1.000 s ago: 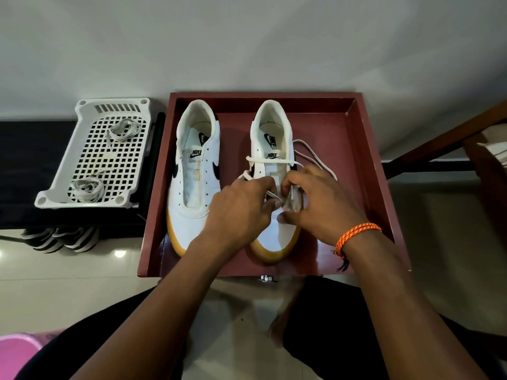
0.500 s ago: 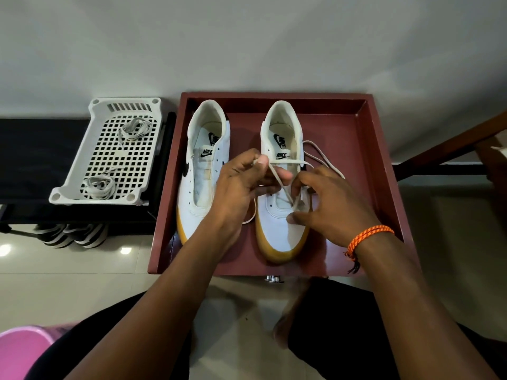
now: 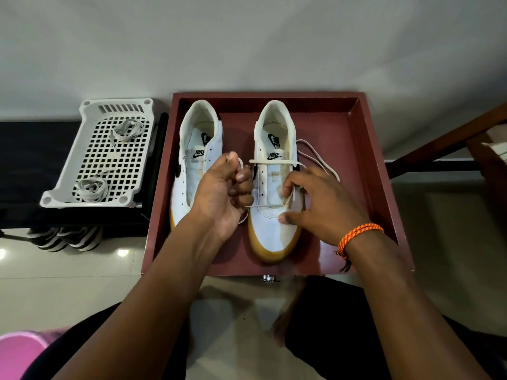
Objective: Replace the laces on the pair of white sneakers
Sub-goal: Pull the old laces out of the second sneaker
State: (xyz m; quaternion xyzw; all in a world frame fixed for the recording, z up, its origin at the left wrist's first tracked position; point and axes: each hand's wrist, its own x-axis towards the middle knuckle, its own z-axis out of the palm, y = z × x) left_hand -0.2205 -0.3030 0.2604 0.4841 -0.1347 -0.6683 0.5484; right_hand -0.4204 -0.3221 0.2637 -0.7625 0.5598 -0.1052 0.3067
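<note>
Sneakers — two white low-top leather ones with gum-coloured soles — stand side by side, toes toward the person, in a dark red square wooden tray (image 3: 367, 149) in the head view. The left white sneaker (image 3: 196, 149) has bare eyelets. The right white sneaker (image 3: 274, 229) carries a cream flat lace (image 3: 273, 162) that crosses once near the tongue label and once lower down near the toe; its loose end loops out over the tray floor beyond the shoe's right side.

The left hand (image 3: 222, 198) is clenched in a fist around one run of the lace, which stretches taut from the lower eyelets to the curled fingers — the fist sits between the two shoes, partly over the left one. The right hand (image 3: 321, 204) rests over the right sneaker's outer side: index finger and thumb pinch the lace at the eyelets, and the thumb tip touches the toe cap. An orange braided cord bracelet (image 3: 359, 234) circles that wrist.

Left of the tray, a white perforated plastic basket (image 3: 90, 111) holds two bundles of pale laces (image 3: 92, 187), well apart from the shoes.
</note>
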